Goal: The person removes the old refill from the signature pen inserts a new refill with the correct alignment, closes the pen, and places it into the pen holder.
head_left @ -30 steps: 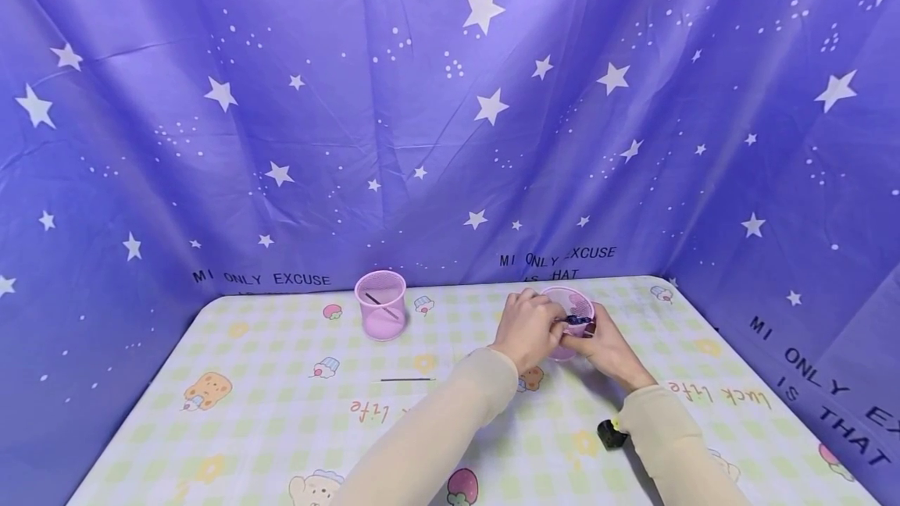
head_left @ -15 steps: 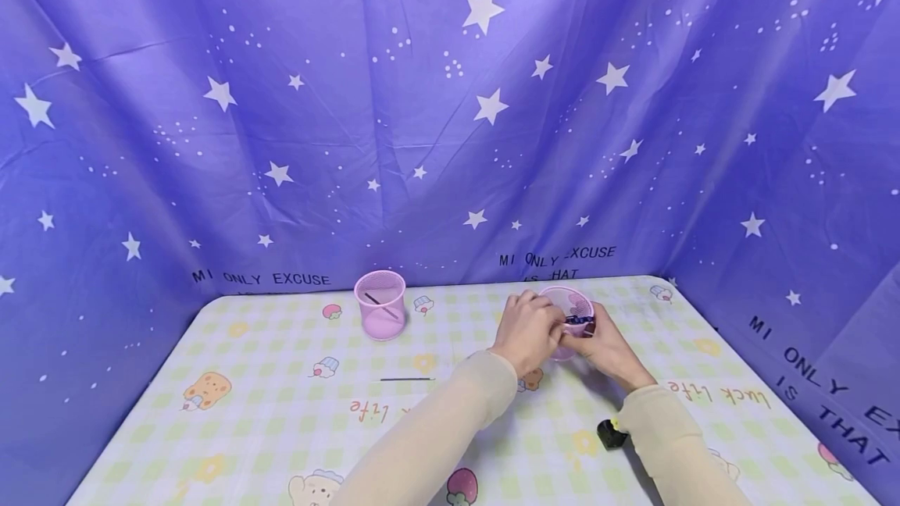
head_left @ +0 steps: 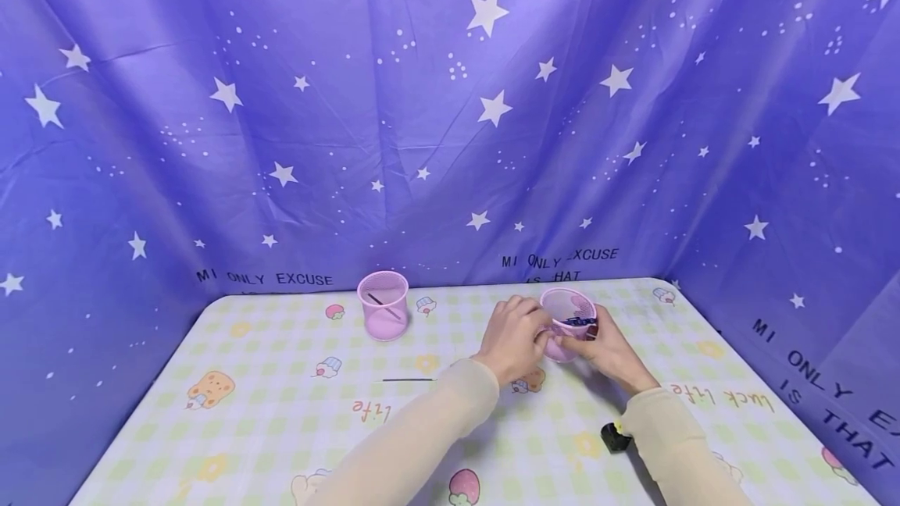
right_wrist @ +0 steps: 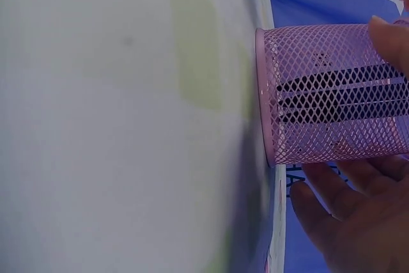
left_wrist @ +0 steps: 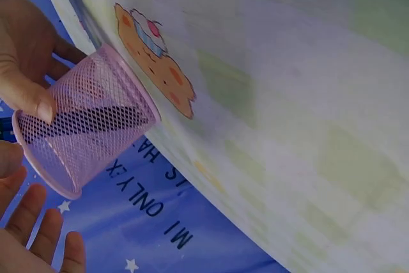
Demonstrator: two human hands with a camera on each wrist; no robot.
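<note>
A pink mesh pen holder stands upright at the right of the table. My right hand grips it, the thumb on the near side and the fingers round the far side. Dark, pen-like sticks show through the mesh, and their dark blue ends reach the rim. Just left of that rim is my left hand; in the left wrist view its fingers are spread and loosely extended, the thumb close to the rim. A second pink mesh pen holder stands at the back left with a dark stick inside.
A thin dark stick lies on the checked tablecloth, left of my left forearm. By my right sleeve is a small black object with a yellow bit. A purple star-printed curtain hangs behind the table.
My left hand has drawn back left from the pen holder's mouth, leaving the dark blue ends at the rim. My right hand keeps its grip in about the same place.
</note>
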